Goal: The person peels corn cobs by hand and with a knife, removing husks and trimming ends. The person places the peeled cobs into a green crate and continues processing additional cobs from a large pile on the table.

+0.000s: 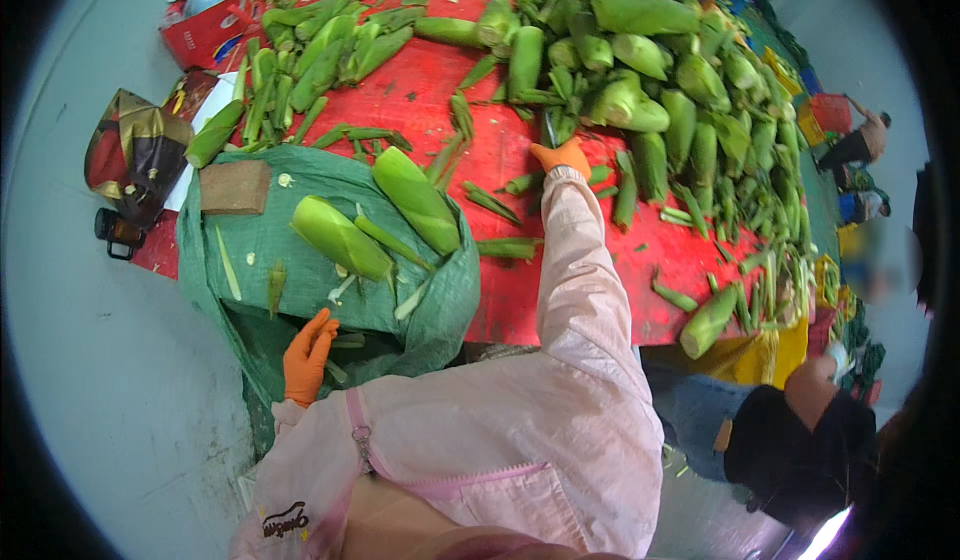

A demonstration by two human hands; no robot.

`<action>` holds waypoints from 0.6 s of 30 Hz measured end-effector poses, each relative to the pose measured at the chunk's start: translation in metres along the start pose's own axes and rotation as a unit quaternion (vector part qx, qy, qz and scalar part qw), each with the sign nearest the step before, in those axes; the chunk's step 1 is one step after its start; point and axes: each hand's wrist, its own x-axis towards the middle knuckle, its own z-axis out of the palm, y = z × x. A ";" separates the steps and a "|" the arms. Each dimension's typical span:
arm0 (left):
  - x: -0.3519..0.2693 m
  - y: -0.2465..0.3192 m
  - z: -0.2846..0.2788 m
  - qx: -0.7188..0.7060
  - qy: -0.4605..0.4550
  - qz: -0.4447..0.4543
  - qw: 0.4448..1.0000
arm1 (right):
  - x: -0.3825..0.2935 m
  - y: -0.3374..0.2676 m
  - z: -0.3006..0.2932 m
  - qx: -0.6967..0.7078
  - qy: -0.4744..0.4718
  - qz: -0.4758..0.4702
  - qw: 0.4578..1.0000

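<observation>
My right hand [562, 156], in an orange glove, reaches across the red tabletop [501, 185] to the near edge of a big heap of green corn ears in their husks [679, 121]. It is closed around what looks like a knife, whose narrow blade [551, 129] points away from me; the handle is hidden. My left hand [309, 357], also gloved in orange, hovers by the front of a green woven sack [337, 159], fingers extended and holding nothing. Two corn ears, one on the left [341, 237] and one on the right [415, 200], rest on the sack beyond that hand.
A wooden block [234, 187] sits on the sack. Husk leaves and stalk pieces [315, 50] lie at the back left, near a red bag [201, 35] and a shiny brown-gold bag [139, 151]. Close on my right stands another person [795, 440]; others work farther off.
</observation>
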 end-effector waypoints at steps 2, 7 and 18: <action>-0.003 -0.004 -0.002 -0.005 0.014 -0.024 1.000 | 0.018 0.004 0.012 -0.024 0.022 0.003 0.999; 0.002 0.002 -0.005 0.022 0.011 -0.023 0.999 | -0.008 0.004 -0.022 0.577 -0.236 0.047 0.781; 0.041 0.187 0.047 0.533 0.013 0.484 0.693 | -0.289 -0.101 -0.111 0.455 -0.484 -0.216 0.716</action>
